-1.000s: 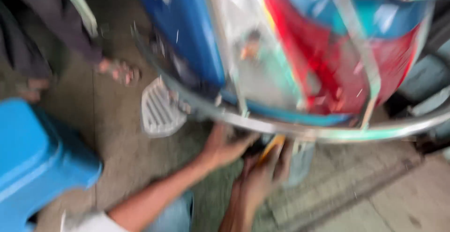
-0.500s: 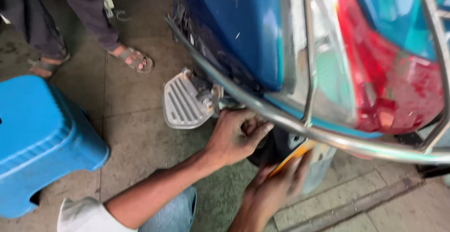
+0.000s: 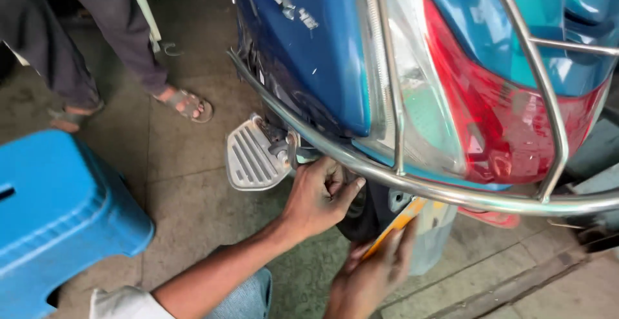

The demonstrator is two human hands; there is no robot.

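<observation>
The right hand point(image 3: 371, 274) is sitting lowest and closest, with its fingers lying flat and open against a yellow plate point(image 3: 394, 231) under the back of the scooter. The left hand point(image 3: 317, 196) is reaching in just above it, with its fingers curled in beside the black tyre point(image 3: 361, 219), right under the shiny metal guard bar point(image 3: 412, 180); I cannot tell if it is gripping anything. A silver footrest point(image 3: 253, 154) is sticking out just to the left of that hand. A blue plastic stool point(image 3: 55, 216) is standing on the floor at the left. Above the hands, the blue scooter body point(image 3: 309, 48) and its red tail light point(image 3: 496, 132) are filling the view. Farther off, another person's sandalled foot point(image 3: 187, 104) is standing on the concrete floor point(image 3: 187, 183).
</observation>
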